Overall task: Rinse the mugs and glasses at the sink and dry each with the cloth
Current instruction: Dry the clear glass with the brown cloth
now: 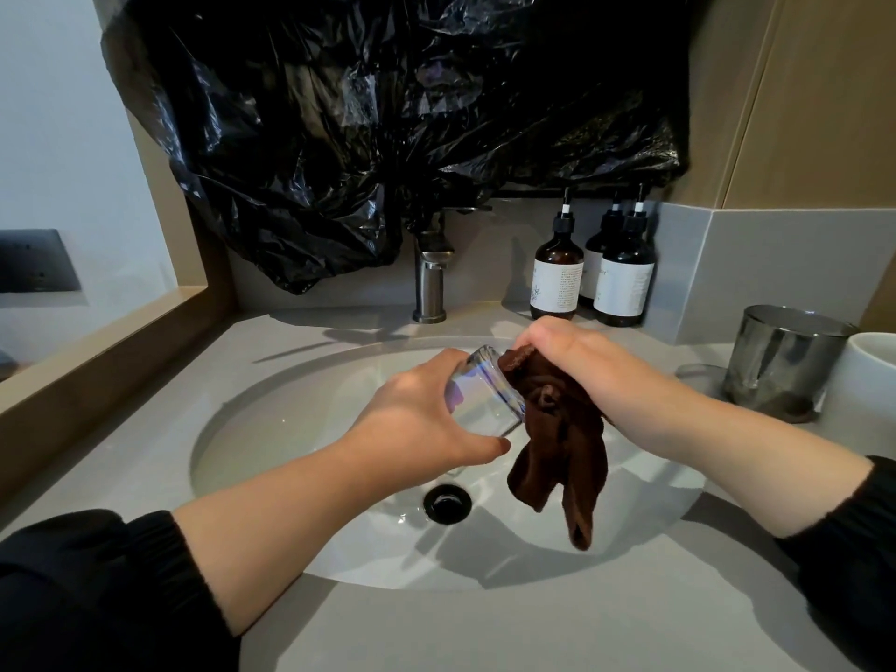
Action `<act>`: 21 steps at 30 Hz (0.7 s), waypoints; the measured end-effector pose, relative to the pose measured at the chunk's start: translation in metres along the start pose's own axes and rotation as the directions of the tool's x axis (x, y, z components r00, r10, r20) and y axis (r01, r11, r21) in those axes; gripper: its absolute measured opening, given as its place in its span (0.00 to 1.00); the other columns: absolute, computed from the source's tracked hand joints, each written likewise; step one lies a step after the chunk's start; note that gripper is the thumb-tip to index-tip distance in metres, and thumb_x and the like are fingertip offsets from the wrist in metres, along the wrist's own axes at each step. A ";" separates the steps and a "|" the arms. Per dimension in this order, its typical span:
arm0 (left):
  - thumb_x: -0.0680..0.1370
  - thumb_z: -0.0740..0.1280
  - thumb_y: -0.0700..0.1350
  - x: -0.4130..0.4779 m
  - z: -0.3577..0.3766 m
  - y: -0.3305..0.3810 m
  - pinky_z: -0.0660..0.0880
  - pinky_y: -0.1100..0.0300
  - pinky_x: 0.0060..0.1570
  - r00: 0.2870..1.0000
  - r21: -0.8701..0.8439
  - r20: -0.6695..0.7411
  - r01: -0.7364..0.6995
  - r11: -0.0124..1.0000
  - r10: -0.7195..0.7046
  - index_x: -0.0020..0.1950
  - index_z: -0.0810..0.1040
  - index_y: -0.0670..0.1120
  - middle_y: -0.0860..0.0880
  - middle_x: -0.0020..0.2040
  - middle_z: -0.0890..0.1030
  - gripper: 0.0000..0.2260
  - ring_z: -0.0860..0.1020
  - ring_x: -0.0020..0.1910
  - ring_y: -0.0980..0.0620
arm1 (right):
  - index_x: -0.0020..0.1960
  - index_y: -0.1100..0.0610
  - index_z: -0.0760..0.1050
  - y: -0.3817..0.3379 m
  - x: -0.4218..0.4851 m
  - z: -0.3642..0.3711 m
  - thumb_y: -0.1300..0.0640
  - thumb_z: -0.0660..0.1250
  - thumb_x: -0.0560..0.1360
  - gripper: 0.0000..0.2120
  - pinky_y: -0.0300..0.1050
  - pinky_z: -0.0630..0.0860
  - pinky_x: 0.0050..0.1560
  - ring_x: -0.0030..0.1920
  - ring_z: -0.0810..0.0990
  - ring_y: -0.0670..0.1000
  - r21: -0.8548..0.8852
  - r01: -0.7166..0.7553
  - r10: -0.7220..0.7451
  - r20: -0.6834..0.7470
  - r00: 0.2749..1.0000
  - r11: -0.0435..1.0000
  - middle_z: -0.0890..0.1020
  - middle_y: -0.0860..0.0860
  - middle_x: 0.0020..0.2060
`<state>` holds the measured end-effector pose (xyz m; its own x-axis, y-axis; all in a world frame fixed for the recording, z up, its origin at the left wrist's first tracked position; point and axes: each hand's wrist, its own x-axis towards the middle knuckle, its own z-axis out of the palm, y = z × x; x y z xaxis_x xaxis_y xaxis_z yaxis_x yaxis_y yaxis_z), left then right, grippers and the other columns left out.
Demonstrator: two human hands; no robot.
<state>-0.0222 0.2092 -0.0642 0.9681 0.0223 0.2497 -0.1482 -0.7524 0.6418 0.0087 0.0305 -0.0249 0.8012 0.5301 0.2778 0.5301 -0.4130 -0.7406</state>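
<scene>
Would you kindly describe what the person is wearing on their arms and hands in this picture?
Both arms are in black long sleeves with gathered, elastic-looking cuffs. The left sleeve and the right sleeve end partway up, leaving the forearms uncovered. The left hand and the right hand are bare. No gloves are worn, and no watch, ring or bracelet shows.

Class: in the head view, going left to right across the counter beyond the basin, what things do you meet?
Tap → brown pump bottles → steel cup → white mug

Dim, soft shadows, wide-angle edge distortion
</scene>
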 end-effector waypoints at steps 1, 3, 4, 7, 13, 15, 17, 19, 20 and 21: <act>0.64 0.76 0.58 0.000 0.000 0.000 0.77 0.53 0.54 1.000 0.015 -0.005 -0.007 1.000 0.007 0.66 0.67 0.58 0.54 0.53 0.77 0.34 0.76 0.55 0.55 | 0.49 0.57 0.75 -0.001 0.000 0.001 0.38 0.57 0.76 0.23 0.43 0.70 0.54 0.48 0.77 0.46 -0.012 0.009 -0.009 -0.016 1.000 1.000 0.77 0.54 0.47; 0.64 0.77 0.58 -0.001 0.000 0.000 0.77 0.55 0.54 1.000 0.037 -0.013 -0.025 0.999 0.025 0.67 0.67 0.58 0.55 0.53 0.76 0.35 0.75 0.55 0.55 | 0.45 0.55 0.74 0.000 0.001 0.001 0.50 0.61 0.79 0.10 0.41 0.69 0.46 0.42 0.75 0.46 -0.067 -0.002 0.000 -0.037 0.999 0.998 0.77 0.52 0.41; 0.64 0.77 0.58 -0.002 0.000 0.001 0.76 0.56 0.54 0.999 0.047 -0.013 -0.034 0.998 0.034 0.67 0.67 0.58 0.55 0.53 0.76 0.35 0.75 0.55 0.55 | 0.43 0.51 0.74 0.001 0.001 0.000 0.54 0.63 0.78 0.06 0.39 0.69 0.44 0.40 0.75 0.44 -0.091 -0.027 0.024 -0.033 0.999 0.995 0.76 0.48 0.38; 0.64 0.76 0.60 -0.003 0.001 0.002 0.73 0.62 0.49 0.995 0.125 0.032 -0.094 0.988 0.091 0.66 0.66 0.59 0.57 0.50 0.74 0.34 0.74 0.53 0.56 | 0.41 0.49 0.75 0.009 0.005 0.000 0.59 0.68 0.76 0.08 0.31 0.70 0.40 0.39 0.76 0.40 -0.086 -0.108 0.096 -0.127 0.987 0.990 0.78 0.43 0.37; 0.64 0.75 0.60 -0.002 0.003 0.004 0.73 0.63 0.44 0.995 0.109 0.044 -0.098 0.989 0.094 0.65 0.67 0.60 0.58 0.48 0.73 0.32 0.74 0.49 0.57 | 0.38 0.50 0.77 -0.005 0.001 0.006 0.63 0.71 0.71 0.10 0.28 0.73 0.41 0.38 0.78 0.40 -0.030 0.085 -0.089 -0.281 0.955 0.996 0.81 0.46 0.37; 0.61 0.77 0.60 0.001 -0.001 -0.003 0.76 0.62 0.47 0.999 -0.029 0.009 -0.049 0.998 0.050 0.65 0.69 0.60 0.57 0.50 0.76 0.34 0.76 0.50 0.59 | 0.36 0.50 0.77 -0.008 -0.003 0.002 0.65 0.72 0.70 0.12 0.31 0.73 0.44 0.41 0.79 0.44 -0.030 0.120 -0.123 -0.197 0.973 0.992 0.82 0.50 0.41; 0.56 0.77 0.61 0.002 -0.003 -0.006 0.78 0.58 0.53 0.998 -0.158 0.052 -0.037 0.987 0.046 0.64 0.71 0.60 0.56 0.54 0.79 0.37 0.78 0.52 0.61 | 0.36 0.50 0.77 -0.004 -0.005 -0.004 0.66 0.72 0.70 0.12 0.32 0.74 0.44 0.42 0.79 0.46 -0.046 0.088 -0.093 -0.121 0.988 0.995 0.82 0.53 0.42; 0.57 0.77 0.61 -0.001 -0.003 -0.003 0.78 0.57 0.53 0.988 -0.163 0.132 -0.063 0.985 0.085 0.60 0.73 0.61 0.56 0.53 0.79 0.33 0.78 0.50 0.62 | 0.36 0.50 0.77 0.002 -0.004 -0.009 0.64 0.72 0.71 0.11 0.26 0.72 0.40 0.39 0.78 0.41 -0.115 0.030 -0.043 -0.109 0.993 0.993 0.82 0.52 0.41; 0.59 0.78 0.59 -0.003 -0.002 -0.001 0.78 0.59 0.51 0.980 -0.142 0.169 -0.079 0.987 0.103 0.59 0.73 0.61 0.57 0.52 0.79 0.31 0.78 0.49 0.64 | 0.36 0.50 0.76 0.004 -0.002 -0.009 0.64 0.72 0.71 0.11 0.24 0.70 0.38 0.37 0.78 0.38 -0.134 0.005 -0.023 -0.135 0.991 0.991 0.81 0.50 0.39; 0.61 0.78 0.58 -0.004 0.000 0.000 0.77 0.62 0.49 0.974 -0.116 0.193 -0.095 0.989 0.116 0.58 0.72 0.62 0.57 0.51 0.79 0.28 0.77 0.47 0.65 | 0.36 0.50 0.76 0.005 -0.001 -0.008 0.63 0.72 0.71 0.11 0.23 0.69 0.37 0.36 0.77 0.36 -0.129 -0.008 -0.015 -0.175 0.984 0.992 0.80 0.48 0.37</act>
<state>-0.0265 0.2089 -0.0653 0.9649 -0.1929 0.1779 -0.2620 -0.6696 0.6950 0.0133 0.0218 -0.0241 0.8295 0.3982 0.3917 0.5551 -0.5094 -0.6576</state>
